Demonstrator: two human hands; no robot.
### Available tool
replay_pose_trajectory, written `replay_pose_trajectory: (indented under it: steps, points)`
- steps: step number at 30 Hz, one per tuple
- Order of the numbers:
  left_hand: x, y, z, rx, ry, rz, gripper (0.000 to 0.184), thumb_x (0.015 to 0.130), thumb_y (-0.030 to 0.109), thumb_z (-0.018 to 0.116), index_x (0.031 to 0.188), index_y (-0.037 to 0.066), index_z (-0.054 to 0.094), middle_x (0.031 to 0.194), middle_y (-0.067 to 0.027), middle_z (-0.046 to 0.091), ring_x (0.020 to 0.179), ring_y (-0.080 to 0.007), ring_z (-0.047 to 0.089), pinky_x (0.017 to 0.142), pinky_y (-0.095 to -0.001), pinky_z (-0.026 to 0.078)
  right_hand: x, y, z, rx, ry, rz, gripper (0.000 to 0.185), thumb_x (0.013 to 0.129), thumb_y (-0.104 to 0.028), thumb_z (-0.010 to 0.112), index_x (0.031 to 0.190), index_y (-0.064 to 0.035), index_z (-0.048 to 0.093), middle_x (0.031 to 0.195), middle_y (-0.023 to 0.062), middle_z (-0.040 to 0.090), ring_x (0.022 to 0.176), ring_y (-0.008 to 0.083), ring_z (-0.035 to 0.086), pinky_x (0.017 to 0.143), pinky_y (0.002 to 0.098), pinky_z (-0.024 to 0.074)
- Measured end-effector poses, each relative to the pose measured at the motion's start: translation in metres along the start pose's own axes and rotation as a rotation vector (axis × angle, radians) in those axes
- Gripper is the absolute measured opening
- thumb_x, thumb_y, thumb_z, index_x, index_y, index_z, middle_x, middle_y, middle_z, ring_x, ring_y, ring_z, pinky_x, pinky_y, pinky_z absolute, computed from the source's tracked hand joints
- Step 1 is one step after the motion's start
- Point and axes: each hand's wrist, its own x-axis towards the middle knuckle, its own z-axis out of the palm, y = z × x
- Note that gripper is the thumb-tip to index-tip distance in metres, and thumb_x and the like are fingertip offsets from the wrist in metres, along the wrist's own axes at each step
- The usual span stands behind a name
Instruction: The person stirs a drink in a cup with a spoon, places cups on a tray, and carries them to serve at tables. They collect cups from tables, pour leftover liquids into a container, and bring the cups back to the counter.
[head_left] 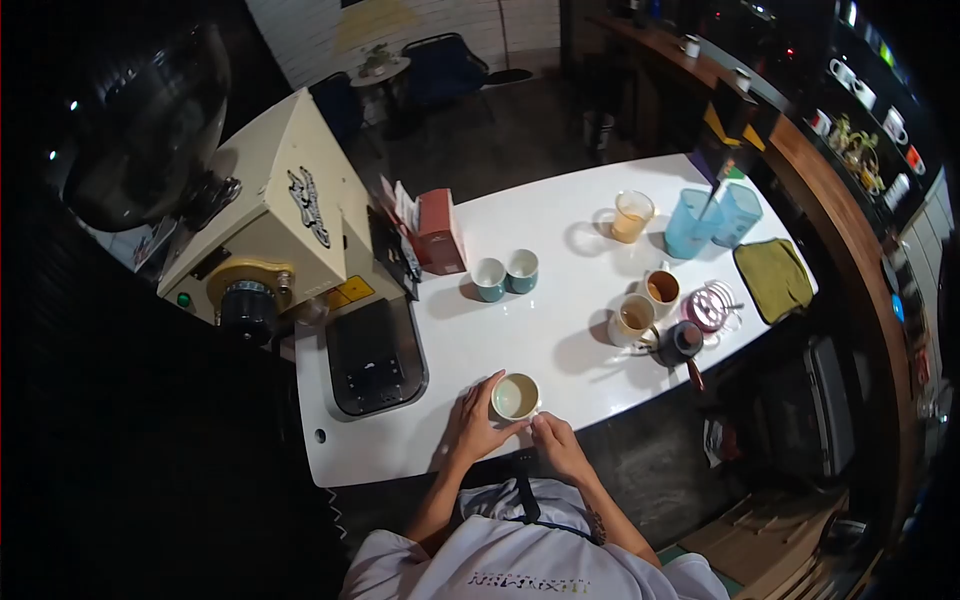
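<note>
**Cup between both hands**

Head view: pale cup (516, 397) upright at near edge of the white tabletop (560, 345). Left hand (484, 428) wraps its left side, grip closed. Right hand (557, 444) at handle side, equally near; pinch unclear. Grinder (300, 190) left; dim room, brick wall (465, 22) beyond.

Listed at the left end of the table (500, 340): grinder (285, 205); tray (377, 360) before it; box (438, 232) just right. Listed centrally: two cups (490, 280), side by side. Logged at near edge: single mug (516, 397), between left hand (482, 428) and right hand (560, 446). Logged rightward: mug pair (632, 318), pot (681, 344) before; glass (631, 218) behind.
</note>
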Motion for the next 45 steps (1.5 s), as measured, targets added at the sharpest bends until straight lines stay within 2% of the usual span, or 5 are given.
replay_pose_trajectory:
  steps: [16, 34, 38, 40, 45]
  points:
    - [0.066, -0.08, -0.046, 0.079, -0.048, -0.093, 0.095, 0.065, 0.023, 0.088, 0.144, 0.008, 0.036, 0.138, -0.018, 0.052, 0.128, -0.036, 0.049, 0.107, -0.047, 0.034, 0.111, 0.01, 0.038, 0.038, -0.04, -0.196, 0.026, 0.105, -0.022, 0.044, 0.096, -0.0009, 0.056, 0.076, 0.0015, 0.053, 0.067, 0.009, 0.051, 0.064, 0.0253, 0.044]
    - [0.103, -0.022, -0.091, 0.174, 0.033, -0.131, 0.087, 0.07, -0.003, 0.075, 0.145, 0.0, 0.033, 0.143, -0.0207, 0.044, 0.135, -0.0365, 0.042, 0.114, -0.043, 0.031, -0.026, -0.012, -0.138, -0.195, 1.007, -0.127, 0.011, 0.093, -0.006, 0.058, 0.091, 0.0038, 0.062, 0.073, 0.0071, 0.061, 0.069, 0.0099, 0.056, 0.063, 0.0272, 0.0447]
    - [0.112, 0.002, -0.049, -0.083, -0.129, 0.184, 0.072, 0.081, -0.009, 0.066, 0.144, -0.001, 0.033, 0.141, -0.019, 0.047, 0.133, -0.0298, 0.045, 0.113, -0.0397, 0.033, -0.048, -0.03, -0.144, -0.344, 1.193, -0.084, 0.006, 0.09, -0.002, 0.06, 0.092, 0.0031, 0.062, 0.081, 0.0091, 0.061, 0.071, 0.0172, 0.057, 0.067, 0.0313, 0.0463]
    - [0.117, 0.019, -0.003, -0.543, -0.263, 0.034, 0.067, 0.082, -0.007, 0.067, 0.142, -0.003, 0.037, 0.14, -0.0183, 0.048, 0.131, -0.0262, 0.047, 0.111, -0.0381, 0.036, -0.052, -0.038, -0.145, -0.467, 1.218, -0.104, 0.008, 0.088, -0.001, 0.061, 0.094, 0.0028, 0.062, 0.086, 0.01, 0.06, 0.078, 0.0216, 0.058, 0.073, 0.0342, 0.0464]
    - [0.146, 0.044, 0.092, -0.612, -0.333, 0.084, 0.081, 0.08, 0.005, 0.076, 0.147, 0.003, 0.03, 0.144, -0.0199, 0.043, 0.135, -0.0293, 0.043, 0.112, -0.0427, 0.035, -0.048, -0.038, -0.162, -0.803, 1.211, -0.144, 0.037, 0.085, -0.003, 0.064, 0.122, -0.0015, 0.058, 0.107, 0.0179, 0.055, 0.101, 0.0329, 0.054, 0.092, 0.0433, 0.0423]
